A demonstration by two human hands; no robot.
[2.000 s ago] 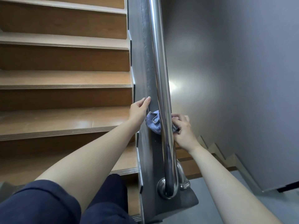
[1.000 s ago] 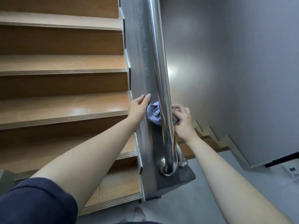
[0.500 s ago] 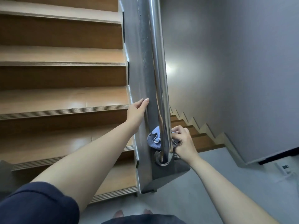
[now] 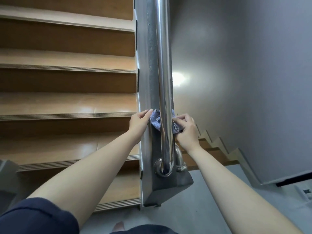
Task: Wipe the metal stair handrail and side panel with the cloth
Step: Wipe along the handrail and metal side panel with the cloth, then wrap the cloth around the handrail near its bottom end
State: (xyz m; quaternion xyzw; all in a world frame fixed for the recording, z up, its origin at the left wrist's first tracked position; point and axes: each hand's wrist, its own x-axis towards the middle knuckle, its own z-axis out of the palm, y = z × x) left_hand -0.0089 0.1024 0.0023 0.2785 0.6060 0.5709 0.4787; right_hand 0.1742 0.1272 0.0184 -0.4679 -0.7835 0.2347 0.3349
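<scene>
Head view. Stairwell: wooden steps (image 4: 67, 102) with ribbed nosings rise on the left, a grey wall (image 4: 244, 65) on the right carries a bright glare spot. Grey landing floor (image 4: 194, 208) below; a second flight of steps (image 4: 212, 149) descends at right, beyond the railing.

Between the two flights runs the grey metal side panel (image 4: 143, 73), its flat top speckled. Above it, the polished round handrail (image 4: 164, 65) runs up out of the top of the frame and curves down at its near end into a round flange (image 4: 163, 168) on the panel top. A second pipe fitting (image 4: 179, 159) sits just behind that flange.

The handrail crosses in front of the cloth and hides its middle. Dark blue sleeve (image 4: 37, 217) at bottom left.

Blue cloth (image 4: 155, 119): bunched under the rail, lying against the panel top, showing on both sides of the tube, a little above the flange.

Right hand (image 4: 187, 130): fingers curled, pinching the cloth's right end just beside the rail.

Left hand (image 4: 139, 123): fingers straight and together, resting on the panel's left edge; fingertips touch the cloth's left end, no grasp.
</scene>
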